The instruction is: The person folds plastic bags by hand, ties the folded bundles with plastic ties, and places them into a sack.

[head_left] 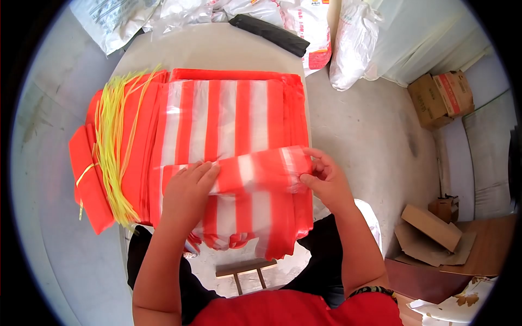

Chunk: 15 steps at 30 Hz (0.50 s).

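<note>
A folded band of red-and-white striped plastic bag (247,171) lies crosswise over a stack of similar striped plastic bags (220,122). My left hand (188,187) rests on the band's left part with its fingers stretched out over the plastic. At the right end, my right hand (325,176) grips the band's edge between thumb and fingers. Left of the stack, a bunch of yellow ties (111,146) lies over red plastic sheets (138,144). Beside them is a folded red bundle (89,179) with a yellow tie around it.
The stack sits on a pale table (157,51), its lower end overhanging the near edge. A black roll (269,35) lies at the far side. White sacks (356,41) stand beyond. Cardboard boxes (427,103) are on the right. A small wooden stool (247,269) shows below.
</note>
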### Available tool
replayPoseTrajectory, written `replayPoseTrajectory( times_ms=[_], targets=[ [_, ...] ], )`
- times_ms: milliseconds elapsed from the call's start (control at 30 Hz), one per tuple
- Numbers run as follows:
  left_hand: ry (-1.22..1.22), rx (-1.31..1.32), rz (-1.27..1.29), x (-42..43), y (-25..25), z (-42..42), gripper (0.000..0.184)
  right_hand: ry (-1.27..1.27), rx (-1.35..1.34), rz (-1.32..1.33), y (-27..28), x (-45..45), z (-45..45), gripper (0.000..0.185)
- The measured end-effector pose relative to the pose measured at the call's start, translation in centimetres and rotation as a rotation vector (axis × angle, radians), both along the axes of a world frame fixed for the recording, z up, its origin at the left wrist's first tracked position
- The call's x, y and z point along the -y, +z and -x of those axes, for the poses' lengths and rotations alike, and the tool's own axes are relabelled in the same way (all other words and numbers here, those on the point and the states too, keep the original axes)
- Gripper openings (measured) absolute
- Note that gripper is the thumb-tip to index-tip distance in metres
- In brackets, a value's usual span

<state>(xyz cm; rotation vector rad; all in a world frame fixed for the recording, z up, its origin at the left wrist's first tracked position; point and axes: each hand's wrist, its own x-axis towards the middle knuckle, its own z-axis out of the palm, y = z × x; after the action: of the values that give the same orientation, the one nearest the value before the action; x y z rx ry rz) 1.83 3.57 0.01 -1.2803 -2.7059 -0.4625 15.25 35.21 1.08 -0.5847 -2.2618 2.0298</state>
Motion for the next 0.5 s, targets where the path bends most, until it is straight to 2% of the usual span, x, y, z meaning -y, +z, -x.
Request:
replayPoseTrajectory(
  times_ms=[67, 167, 267, 367, 467, 500],
  targets=[
    [0.022, 0.011, -0.036, 0.0, 0.5, 0.0, 0.046, -0.047, -0.04, 0.131, -0.2, -0.9, -0.3, 0.065],
    [0.041, 0.018, -0.057, 0.0, 0.5, 0.0, 0.043, -0.117, -0.009, 0.121, -0.2, -2.5, -0.2, 0.065],
    [0.033, 0.004, -0.067, 0.0, 1.0, 0.0, 0.04, 0.008, -0.114, -0.507, 0.1, -1.3, -0.5, 0.069],
    [0.025, -0.023, -0.071, 0.1, 1.3, -0.1, 0.039, 0.292, -0.347, -1.132, 1.7, 2.0, -0.4, 0.073],
    [0.004, -0.054, -0.063, 0.1, 1.1, -0.2, 0.039, 0.392, -0.39, -1.367, 1.5, 3.5, 0.6, 0.07],
    [-0.007, -0.066, -0.059, 0.1, 1.2, -0.2, 0.039, 0.418, -0.392, -1.334, 0.9, 3.1, 0.8, 0.066]
  ],
)
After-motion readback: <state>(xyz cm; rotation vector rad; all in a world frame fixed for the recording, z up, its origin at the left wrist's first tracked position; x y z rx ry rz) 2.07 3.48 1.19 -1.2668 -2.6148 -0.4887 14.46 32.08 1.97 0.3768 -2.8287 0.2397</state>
